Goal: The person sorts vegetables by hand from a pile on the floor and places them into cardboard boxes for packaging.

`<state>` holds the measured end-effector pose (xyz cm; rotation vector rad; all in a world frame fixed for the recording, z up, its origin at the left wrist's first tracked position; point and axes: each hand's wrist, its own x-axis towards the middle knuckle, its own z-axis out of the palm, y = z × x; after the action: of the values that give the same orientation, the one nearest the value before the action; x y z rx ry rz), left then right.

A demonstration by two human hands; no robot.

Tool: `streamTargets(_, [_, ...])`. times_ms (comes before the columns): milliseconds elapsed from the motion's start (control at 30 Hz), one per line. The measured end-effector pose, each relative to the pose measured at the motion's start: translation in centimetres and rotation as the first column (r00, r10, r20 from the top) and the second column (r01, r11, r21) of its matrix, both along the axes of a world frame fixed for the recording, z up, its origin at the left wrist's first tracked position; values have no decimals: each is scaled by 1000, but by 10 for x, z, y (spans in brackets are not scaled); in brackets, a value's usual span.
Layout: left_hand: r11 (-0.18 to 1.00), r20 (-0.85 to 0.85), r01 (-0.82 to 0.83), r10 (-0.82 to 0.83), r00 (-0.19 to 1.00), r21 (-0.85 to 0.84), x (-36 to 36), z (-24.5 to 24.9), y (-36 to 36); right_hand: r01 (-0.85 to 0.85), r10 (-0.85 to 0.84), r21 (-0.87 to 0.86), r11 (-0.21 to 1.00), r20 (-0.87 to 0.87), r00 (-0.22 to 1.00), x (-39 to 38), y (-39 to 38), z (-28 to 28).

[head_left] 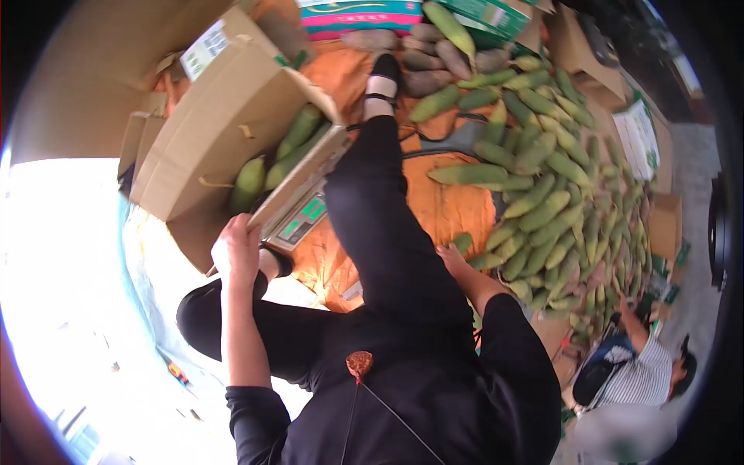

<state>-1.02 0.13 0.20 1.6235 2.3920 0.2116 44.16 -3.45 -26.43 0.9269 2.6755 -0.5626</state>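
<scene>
My left hand [235, 249] is closed on the near edge of an open cardboard box [209, 116]. Several green radishes [249, 184] lie inside it. Beneath the box's right side is a scale with a lit green display [302, 218]. At the left edge of a large heap of green radishes [542, 209], my right hand [457, 262] has its fingers curled at a single green radish [463, 241]. The hand covers that radish's lower part, and some of the fingers are hidden.
Orange cloth [446, 205] spreads under the heap. Darker, purplish roots [426, 81] lie at the back beside a pink and blue carton [360, 17]. More cardboard boxes [581, 54] stand at the right. A person in a striped shirt [639, 376] reaches toward the heap at lower right.
</scene>
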Motion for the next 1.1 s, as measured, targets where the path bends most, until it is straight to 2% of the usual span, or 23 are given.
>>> streamTargets(67, [999, 63, 13, -16, 998, 44, -1, 6, -2, -27, 27, -43, 999, 1, 1000, 6, -7, -14])
streamTargets(133, [995, 134, 10, -23, 991, 96, -2, 14, -3, -206, 182, 191, 960, 137, 974, 22, -16, -74])
streamTargets(167, [994, 125, -18, 4, 992, 106, -3, 18, -6, -232, 209, 203, 951, 130, 969, 13, -2, -55])
streamTargets(233, [998, -19, 51, -51, 999, 31, -7, 25, -13, -123, 111, 196, 973, 73, 991, 5, 14, -51])
streamTargets(300, [999, -50, -13, 14, 999, 34, -7, 30, -21, -10, 6, 173, 985, 20, 1000, 1, 28, -48])
streamTargets(400, [996, -261, -64, 47, 964, -58, -4, 35, -27, 171, -166, 119, 978, -48, 985, -5, 43, -41])
streamTargets(533, [995, -325, -50, 17, 945, -91, -1, 33, -27, 411, -407, 21, 911, -100, 908, -6, 57, -26])
streamTargets(700, [996, -305, -35, 8, 952, -85, -3, 32, -30, 690, -697, -102, 717, -116, 708, -4, 74, 14])
streamTargets(833, [999, -297, -22, 10, 955, -38, -5, 30, -30, 864, -884, -189, 467, -93, 458, 0, 81, 66])
streamTargets(867, [999, -290, -17, 7, 957, -31, -6, 29, -30, 867, -886, -180, 464, -96, 454, -2, 88, 81])
streamTargets(933, [998, -314, -17, -1, 950, -56, -6, 29, -30, 770, -888, -468, 434, -367, 278, -16, 120, 118])
streamTargets(1000, [998, -308, -15, -5, 951, -63, -6, 29, -30, 763, -847, -455, 459, -482, 222, -34, 146, 161])
streamTargets(1067, [998, -306, -11, -11, 952, -69, -6, 30, -30, 702, -803, -551, 452, -594, 51, -53, 170, 200])
streamTargets(1100, [996, -302, -23, -3, 953, -83, -6, 30, -30, 646, -719, -535, 544, -695, 30, -61, 180, 222])
